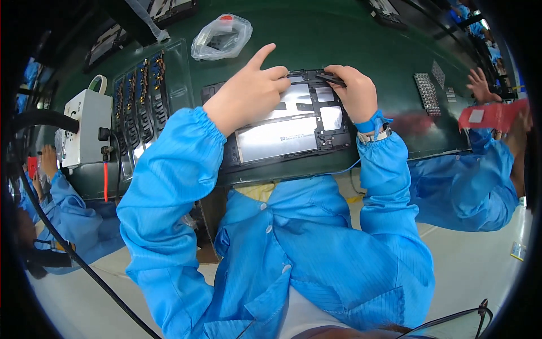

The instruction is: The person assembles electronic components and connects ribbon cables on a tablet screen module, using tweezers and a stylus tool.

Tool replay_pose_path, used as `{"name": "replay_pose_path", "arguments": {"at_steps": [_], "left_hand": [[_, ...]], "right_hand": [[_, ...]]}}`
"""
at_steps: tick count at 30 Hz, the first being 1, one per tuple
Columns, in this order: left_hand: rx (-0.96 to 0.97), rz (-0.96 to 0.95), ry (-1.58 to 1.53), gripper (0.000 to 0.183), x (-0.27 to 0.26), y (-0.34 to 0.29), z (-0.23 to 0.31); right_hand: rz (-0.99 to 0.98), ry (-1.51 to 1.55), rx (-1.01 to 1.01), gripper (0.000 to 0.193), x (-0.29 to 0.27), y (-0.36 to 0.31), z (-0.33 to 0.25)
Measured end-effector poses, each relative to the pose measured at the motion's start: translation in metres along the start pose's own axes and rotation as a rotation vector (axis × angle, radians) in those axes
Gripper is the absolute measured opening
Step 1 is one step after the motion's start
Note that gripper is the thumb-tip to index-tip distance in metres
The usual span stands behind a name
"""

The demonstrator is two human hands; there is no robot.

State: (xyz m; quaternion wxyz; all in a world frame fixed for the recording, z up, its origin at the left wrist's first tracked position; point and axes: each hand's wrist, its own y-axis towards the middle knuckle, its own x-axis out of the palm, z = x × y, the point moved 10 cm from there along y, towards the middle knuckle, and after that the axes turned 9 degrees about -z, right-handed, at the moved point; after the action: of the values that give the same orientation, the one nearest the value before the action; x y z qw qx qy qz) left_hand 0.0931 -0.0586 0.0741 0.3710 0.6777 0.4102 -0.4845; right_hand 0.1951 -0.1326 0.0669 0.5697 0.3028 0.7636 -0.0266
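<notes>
An opened tablet-like device (279, 140) lies on the green bench in front of me, its silver battery panel and black inner frame showing. My left hand (248, 90) rests over its upper left part. The index finger is stretched out past the far edge; the other fingers bend down onto the device, their tips partly hidden. At the far right corner, my right hand (358, 93) is closed round a slim black tool, which looks like tweezers (332, 79). A blue wrist strap (372, 122) circles my right wrist.
Left of the device is a clear tray (183, 73) with rows of small circuit parts, beside a white box (87, 127) with cables. A clear plastic bag (223, 37) lies beyond. Sheets of small pieces (427, 94) lie right, near a co-worker's hand (481, 86) and red item (491, 116).
</notes>
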Motion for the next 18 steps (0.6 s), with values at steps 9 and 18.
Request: {"name": "replay_pose_path", "arguments": {"at_steps": [9,18], "left_hand": [[0.19,-0.152,0.081,0.011,0.004,0.033,0.025],[-0.308,0.16,-0.083,0.022,-0.042,-0.015,0.031]], "right_hand": [[0.038,0.069,-0.007,0.025,-0.006,-0.004,0.005],[0.208,0.131,-0.138,0.02,-0.042,0.007,-0.032]]}}
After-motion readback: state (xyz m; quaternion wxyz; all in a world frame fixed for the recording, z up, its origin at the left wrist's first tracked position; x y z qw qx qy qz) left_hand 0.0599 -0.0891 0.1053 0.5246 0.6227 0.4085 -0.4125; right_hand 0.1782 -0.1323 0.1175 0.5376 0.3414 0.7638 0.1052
